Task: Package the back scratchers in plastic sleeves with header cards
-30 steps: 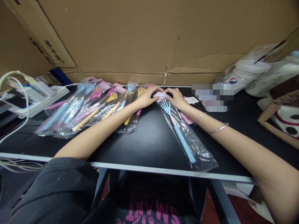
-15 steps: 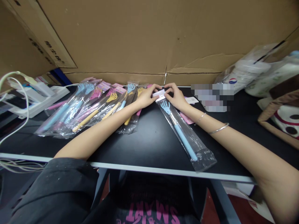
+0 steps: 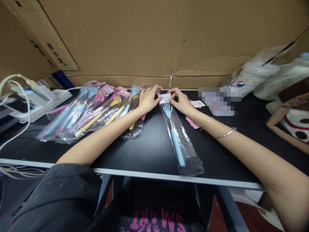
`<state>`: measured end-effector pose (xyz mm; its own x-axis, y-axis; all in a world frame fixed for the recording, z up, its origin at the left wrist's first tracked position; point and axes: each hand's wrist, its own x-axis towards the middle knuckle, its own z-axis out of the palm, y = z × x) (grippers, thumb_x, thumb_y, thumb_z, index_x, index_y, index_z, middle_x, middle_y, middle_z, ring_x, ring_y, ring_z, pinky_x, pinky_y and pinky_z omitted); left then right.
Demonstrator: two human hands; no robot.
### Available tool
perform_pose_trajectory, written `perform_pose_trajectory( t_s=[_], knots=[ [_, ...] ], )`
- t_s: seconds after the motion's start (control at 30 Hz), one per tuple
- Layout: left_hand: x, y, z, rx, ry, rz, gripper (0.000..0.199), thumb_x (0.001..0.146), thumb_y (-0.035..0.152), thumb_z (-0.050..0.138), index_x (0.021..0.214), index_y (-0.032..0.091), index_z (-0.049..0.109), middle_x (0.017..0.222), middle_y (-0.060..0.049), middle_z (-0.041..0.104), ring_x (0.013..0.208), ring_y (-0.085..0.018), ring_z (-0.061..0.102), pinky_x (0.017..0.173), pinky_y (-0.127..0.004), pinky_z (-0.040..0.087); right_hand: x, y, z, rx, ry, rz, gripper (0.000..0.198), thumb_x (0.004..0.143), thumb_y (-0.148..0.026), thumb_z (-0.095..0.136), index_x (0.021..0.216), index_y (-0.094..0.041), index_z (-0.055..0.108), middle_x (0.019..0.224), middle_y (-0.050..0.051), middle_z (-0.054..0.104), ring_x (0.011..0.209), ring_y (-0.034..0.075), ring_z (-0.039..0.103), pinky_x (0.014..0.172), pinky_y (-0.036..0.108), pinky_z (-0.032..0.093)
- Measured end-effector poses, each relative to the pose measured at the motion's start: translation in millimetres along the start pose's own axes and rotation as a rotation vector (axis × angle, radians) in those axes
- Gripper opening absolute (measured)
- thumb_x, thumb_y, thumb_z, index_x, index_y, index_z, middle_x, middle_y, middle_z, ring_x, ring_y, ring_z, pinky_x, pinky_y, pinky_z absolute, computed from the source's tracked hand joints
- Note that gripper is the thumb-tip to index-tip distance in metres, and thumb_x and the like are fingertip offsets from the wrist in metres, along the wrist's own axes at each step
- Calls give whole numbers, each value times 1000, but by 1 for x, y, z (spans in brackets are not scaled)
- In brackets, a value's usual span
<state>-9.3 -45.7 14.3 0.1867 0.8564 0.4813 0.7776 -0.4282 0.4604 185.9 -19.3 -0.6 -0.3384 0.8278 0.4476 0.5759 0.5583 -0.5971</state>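
Both the left hand (image 3: pixel 150 99) and the right hand (image 3: pixel 181 100) pinch the header card (image 3: pixel 165 97) of a clear bag (image 3: pixel 189 154) by its opposite sides, fingertips apart with the card between them. Inside the bag, a blue scratcher (image 3: pixel 177 146) lies with its prongs toward the card and its handle toward the near edge of the bench (image 3: pixel 154 145). Other bagged scratchers (image 3: pixel 116 100) overlap at left; pink cards (image 3: pixel 192 122) lie by the right forearm.

Left to right on the desk (image 3: pixel 149 151): power strip (image 3: pixel 49 102), pile of bagged scratchers (image 3: pixel 93 116), single bagged scratcher (image 3: pixel 177 146), cup (image 3: pixel 253 77). Cardboard (image 3: pixel 149 38) stands behind them.
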Motion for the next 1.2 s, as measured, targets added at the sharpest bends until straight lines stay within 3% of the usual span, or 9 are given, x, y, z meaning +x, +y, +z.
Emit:
perform_pose_trajectory(
  t_s=[0.17,0.37,0.73,1.2],
  knots=[
    [0,0,-1,11,7,11,27,88,26,63,115,25,61,103,-4,75,113,-29,60,111,-49,34,0,0,1,23,-18,19,28,79,-20,59,106,-24,56,83,0,70,85,21,68,89,36,48],
    [1,-4,3,52,-53,7,33,88,25,60,121,23,58,117,-7,74,121,-32,58,112,-53,34,0,4,-1,-5,67,61,28,76,-20,60,102,-26,55,86,1,71,93,24,67,94,41,47],
    [0,-2,3,45,-91,9,36,86,17,56,122,21,56,103,-6,78,122,-32,58,113,-53,31,0,6,0,-26,57,97,28,76,-18,59,103,-25,54,86,1,71,93,25,67,92,41,47],
    [0,-1,3,103,-91,38,34,88,19,58,122,19,56,114,-9,75,124,-33,56,111,-53,36,0,7,0,-49,78,70,26,77,-18,60,102,-25,57,86,1,69,94,24,65,90,40,48]
  ],
)
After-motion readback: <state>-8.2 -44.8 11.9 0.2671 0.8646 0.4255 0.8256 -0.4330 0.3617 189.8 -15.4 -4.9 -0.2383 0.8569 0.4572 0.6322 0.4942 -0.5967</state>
